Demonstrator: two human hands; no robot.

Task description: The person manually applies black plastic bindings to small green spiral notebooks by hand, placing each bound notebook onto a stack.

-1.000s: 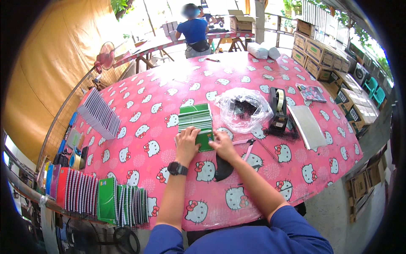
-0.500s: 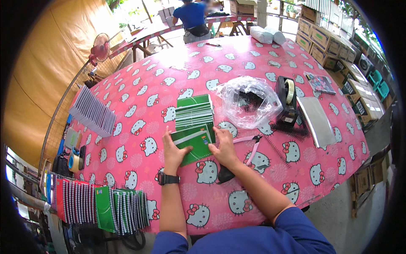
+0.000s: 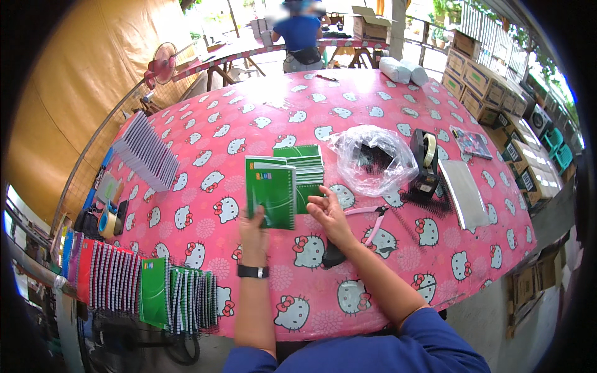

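Note:
My left hand [image 3: 254,235] grips a few green spiral notebooks [image 3: 272,194] by their lower edge, thumb on the front cover. They are raised nearly upright, slightly fanned. Behind and to the right of them lies an overlapping row of more green notebooks [image 3: 306,166]. Beside that row, my right hand [image 3: 331,214] hovers with its fingers apart and nothing in them. Pink-handled pliers [image 3: 375,225] rest just right of it. A black object [image 3: 333,255] is partly covered by my right forearm.
A clear plastic bag [image 3: 376,180] with black coils inside lies right of centre, beside a black tape dispenser [image 3: 426,168] and clear sheets [image 3: 463,194]. Red notebooks [image 3: 111,273] and white-edged booklets [image 3: 146,152] stand at the left. A person in blue [image 3: 300,32] works beyond the table.
My left hand has lifted and tipped the green notebooks up and to the left. My right hand has let go of them, its fingers now spread.

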